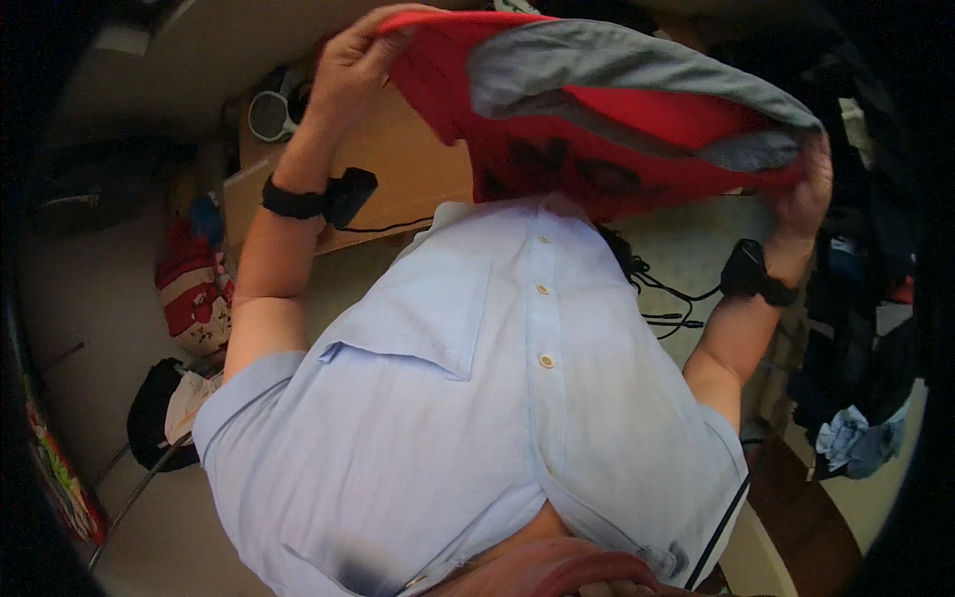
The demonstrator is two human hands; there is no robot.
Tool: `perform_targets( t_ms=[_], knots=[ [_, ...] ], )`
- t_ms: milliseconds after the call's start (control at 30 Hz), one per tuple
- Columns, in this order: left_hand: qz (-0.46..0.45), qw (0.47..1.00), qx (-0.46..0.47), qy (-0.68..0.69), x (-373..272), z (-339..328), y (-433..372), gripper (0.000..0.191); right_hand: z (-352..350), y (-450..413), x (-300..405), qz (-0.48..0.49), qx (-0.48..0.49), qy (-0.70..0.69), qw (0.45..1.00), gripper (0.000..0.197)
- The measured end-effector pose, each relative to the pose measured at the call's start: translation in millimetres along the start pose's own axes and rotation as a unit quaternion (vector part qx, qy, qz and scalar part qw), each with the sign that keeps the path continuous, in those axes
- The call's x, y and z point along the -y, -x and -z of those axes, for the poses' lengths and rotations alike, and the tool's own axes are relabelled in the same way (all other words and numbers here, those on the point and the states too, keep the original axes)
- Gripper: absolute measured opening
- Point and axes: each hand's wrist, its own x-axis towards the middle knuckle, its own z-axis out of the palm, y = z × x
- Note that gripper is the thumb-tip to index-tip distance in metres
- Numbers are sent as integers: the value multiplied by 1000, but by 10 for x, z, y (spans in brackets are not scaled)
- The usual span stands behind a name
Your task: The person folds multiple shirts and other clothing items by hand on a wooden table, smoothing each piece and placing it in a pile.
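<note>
A red cloth garment (pixel 433 89) with a wide grey section (pixel 634 60) is stretched between my two hands in front of my chest. Dark lettering shows on its red front. My left hand (pixel 358 63) pinches the upper left edge between thumb and fingers. At the far right end, my right hand (pixel 804 183) grips the grey-and-red edge; it is somewhat blurred and its fingers are partly hidden by the cloth. The lower part of the garment hangs beyond my light blue button shirt (pixel 425 321).
A wooden table (pixel 410 164) stands ahead on the left, bearing a white-rimmed round object (pixel 270 116). Black devices are strapped to my left wrist (pixel 351 195) and right wrist (pixel 744 269), with cables (pixel 675 295) nearby. Dark clothes (pixel 843 328) lie right; a red-and-cream patterned cloth item (pixel 194 295), left.
</note>
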Motion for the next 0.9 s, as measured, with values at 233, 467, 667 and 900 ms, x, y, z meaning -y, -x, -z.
perform_targets(
  t_ms=[233, 467, 667, 900],
  knots=[
    [19, 993, -103, 52, -422, 199, -428, 25, -118, -144, -91, -185, -56, 80, 978, 34],
    [73, 981, -163, 78, -360, 478, -741, 23, -173, -192, -50, -143, 9, 80, 986, 36],
    [-95, 980, -168, 41, -549, 694, -995, 21, -309, -328, 197, 184, -107, 190, 958, 24],
    [-250, 944, -208, 56, -1141, 861, -1107, 20, -687, -431, 813, 382, -172, 321, 849, 24]
  ],
)
